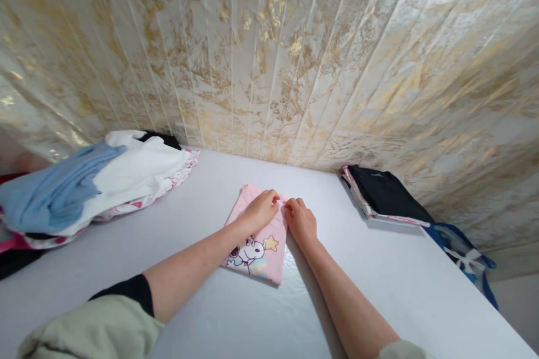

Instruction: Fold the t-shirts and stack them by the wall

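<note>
A pink shirt (272, 263), folded into a flat rectangle, lies on the white table in front of me. Its printed front shows a cartoon dog and a yellow star. My left hand (263, 210) rests over the shirt's upper part, fingers curled in a pinch at its far right corner. At the same corner, from the right side, my right hand (301, 220) pinches the edge of the fabric. The two sets of fingertips are close together. My left forearm and hand cover part of the shirt and its print.
On the left is a loose heap of clothes, with a light blue garment (63, 185) and a white one (138, 171) on top. A neat stack of folded clothes (381, 193), black on top, sits at the back right beside a blue-edged bag (463, 258). A gold-patterned curtain (261, 56) hangs behind the table (202, 314).
</note>
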Demonstrator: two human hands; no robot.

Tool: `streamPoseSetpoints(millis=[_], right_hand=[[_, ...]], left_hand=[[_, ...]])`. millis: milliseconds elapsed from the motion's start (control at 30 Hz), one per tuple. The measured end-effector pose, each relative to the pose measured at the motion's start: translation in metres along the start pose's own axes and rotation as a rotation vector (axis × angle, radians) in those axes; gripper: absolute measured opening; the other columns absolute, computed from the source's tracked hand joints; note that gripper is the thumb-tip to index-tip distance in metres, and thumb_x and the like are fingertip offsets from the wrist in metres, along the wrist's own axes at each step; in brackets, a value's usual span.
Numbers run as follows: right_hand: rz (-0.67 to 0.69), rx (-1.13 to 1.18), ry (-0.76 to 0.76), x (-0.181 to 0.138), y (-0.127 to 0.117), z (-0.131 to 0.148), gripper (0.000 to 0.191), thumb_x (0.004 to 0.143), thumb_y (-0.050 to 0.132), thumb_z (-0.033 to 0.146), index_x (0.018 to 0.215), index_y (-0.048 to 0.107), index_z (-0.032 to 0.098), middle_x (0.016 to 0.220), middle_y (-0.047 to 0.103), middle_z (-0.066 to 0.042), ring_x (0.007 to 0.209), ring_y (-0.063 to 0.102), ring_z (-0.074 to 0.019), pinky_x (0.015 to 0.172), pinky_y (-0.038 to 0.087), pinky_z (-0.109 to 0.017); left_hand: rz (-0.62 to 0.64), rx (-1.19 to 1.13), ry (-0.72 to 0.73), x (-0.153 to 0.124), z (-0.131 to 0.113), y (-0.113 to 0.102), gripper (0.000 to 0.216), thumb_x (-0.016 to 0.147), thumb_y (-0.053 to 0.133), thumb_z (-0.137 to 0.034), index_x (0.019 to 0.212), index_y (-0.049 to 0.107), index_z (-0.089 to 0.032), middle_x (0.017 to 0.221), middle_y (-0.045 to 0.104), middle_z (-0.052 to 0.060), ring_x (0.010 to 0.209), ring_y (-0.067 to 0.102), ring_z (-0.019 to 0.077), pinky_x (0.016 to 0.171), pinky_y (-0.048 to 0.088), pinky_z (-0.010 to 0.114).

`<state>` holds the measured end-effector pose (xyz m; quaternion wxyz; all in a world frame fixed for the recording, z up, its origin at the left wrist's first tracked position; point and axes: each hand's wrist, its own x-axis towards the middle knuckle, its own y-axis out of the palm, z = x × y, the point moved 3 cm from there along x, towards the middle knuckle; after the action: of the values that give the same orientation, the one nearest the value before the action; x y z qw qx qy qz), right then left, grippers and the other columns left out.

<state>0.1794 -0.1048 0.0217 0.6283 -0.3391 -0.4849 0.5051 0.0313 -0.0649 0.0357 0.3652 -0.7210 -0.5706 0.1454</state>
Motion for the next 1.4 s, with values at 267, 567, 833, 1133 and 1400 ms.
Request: streamPoseSetpoints(millis=[267, 567, 833, 1133, 1400], right_hand=[[-0.035, 0.189, -0.162, 0.019, -0.013, 0.033, 0.018, 0.089, 0.047, 0.019, 0.094, 0.063, 0.023, 0.097, 0.061, -0.003, 0.080, 0.060, -0.0150, 0.068, 0.039, -0.027], [0.098, 0.321, -0.096, 0.082, 0.042, 0.104, 0.022, 0.081, 0.055, 0.023, 0.102, 0.061, 0.018, 0.102, 0.062, -0.007, 0.081, 0.059, -0.0158, 0.078, 0.045, -0.031], [0.212, 0.711, 0.059, 0.094, 0.059, 0.091, 0.027, 0.071, 0.049, 0.028, 0.088, 0.065, 0.017, 0.066, 0.060, 0.002, 0.056, 0.050, -0.0125, 0.055, 0.039, -0.024], [0.288, 0.986, 0.085, 0.081, 0.045, 0.088, 0.039, 0.070, 0.055, 0.039, 0.103, 0.065, 0.020, 0.075, 0.061, 0.002, 0.057, 0.046, -0.0102, 0.052, 0.035, -0.021], [0.271, 0.883, 0.005, 0.080, 0.055, 0.096, 0.032, 0.073, 0.059, 0.042, 0.093, 0.062, 0.018, 0.074, 0.061, 0.001, 0.064, 0.053, -0.0129, 0.059, 0.040, -0.024]], left_hand=[[-0.167, 0.194, -0.258, -0.034, 0.072, -0.075, 0.006, 0.085, 0.056, -0.026, 0.086, 0.058, -0.021, 0.094, 0.066, 0.006, 0.087, 0.062, 0.0218, 0.082, 0.043, 0.033], [-0.182, 0.204, -0.155, -0.037, 0.075, -0.063, 0.005, 0.085, 0.058, -0.027, 0.085, 0.063, -0.024, 0.100, 0.066, 0.004, 0.099, 0.061, 0.0216, 0.094, 0.035, 0.037], [-0.186, 0.120, -0.143, -0.036, 0.079, -0.063, 0.016, 0.085, 0.061, -0.029, 0.101, 0.063, -0.026, 0.106, 0.066, 0.004, 0.104, 0.058, 0.0216, 0.098, 0.033, 0.038], [-0.174, 0.053, -0.133, -0.031, 0.080, -0.061, 0.016, 0.087, 0.055, -0.025, 0.080, 0.069, -0.027, 0.086, 0.068, -0.001, 0.087, 0.062, 0.0179, 0.094, 0.034, 0.035], [-0.182, 0.127, -0.111, -0.030, 0.082, -0.058, 0.018, 0.089, 0.053, -0.027, 0.076, 0.065, -0.024, 0.084, 0.066, 0.000, 0.083, 0.062, 0.0179, 0.091, 0.035, 0.035]])
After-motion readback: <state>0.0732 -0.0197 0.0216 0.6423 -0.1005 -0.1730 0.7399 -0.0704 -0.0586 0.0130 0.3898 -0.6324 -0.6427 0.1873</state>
